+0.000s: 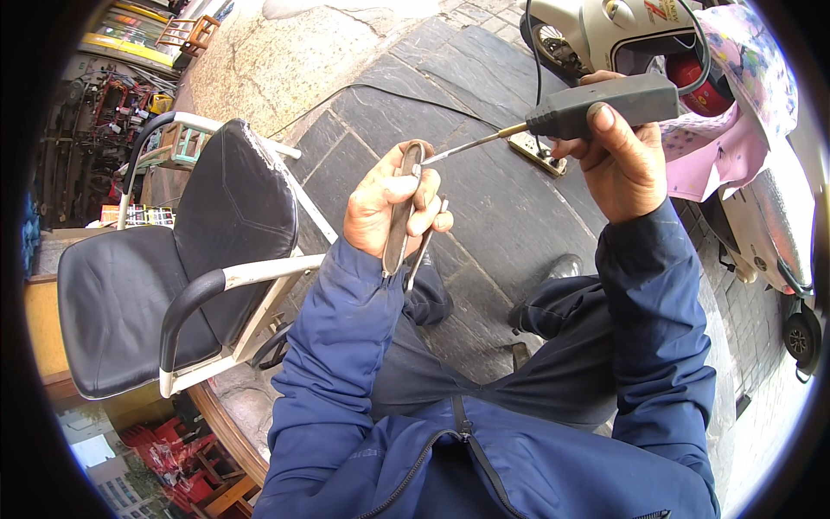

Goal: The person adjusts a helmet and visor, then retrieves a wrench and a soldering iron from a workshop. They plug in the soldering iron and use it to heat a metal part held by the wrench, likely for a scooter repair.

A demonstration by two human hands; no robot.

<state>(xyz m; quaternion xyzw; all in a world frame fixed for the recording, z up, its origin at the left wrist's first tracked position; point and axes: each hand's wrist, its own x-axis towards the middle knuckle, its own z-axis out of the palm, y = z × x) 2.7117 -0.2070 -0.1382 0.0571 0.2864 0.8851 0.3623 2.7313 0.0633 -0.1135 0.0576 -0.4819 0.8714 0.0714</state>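
Note:
My right hand is wrapped round a tool with a dark grey boxy handle, a ribbed collar, a brass-coloured sleeve and a thin pointed metal tip. That tip points left and meets, or nearly meets, the upper end of a flat brown oblong piece with a metal edge. My left hand is closed round this piece, holding it nearly upright. A narrow metal strip juts out below the fingers of the same hand; whether it joins the brown piece I cannot tell.
A black armchair with pale metal frame stands at left. A power strip lies on the slate paving, which a black cable crosses. A scooter with a pink patterned cover stands at right. Tools crowd the far left.

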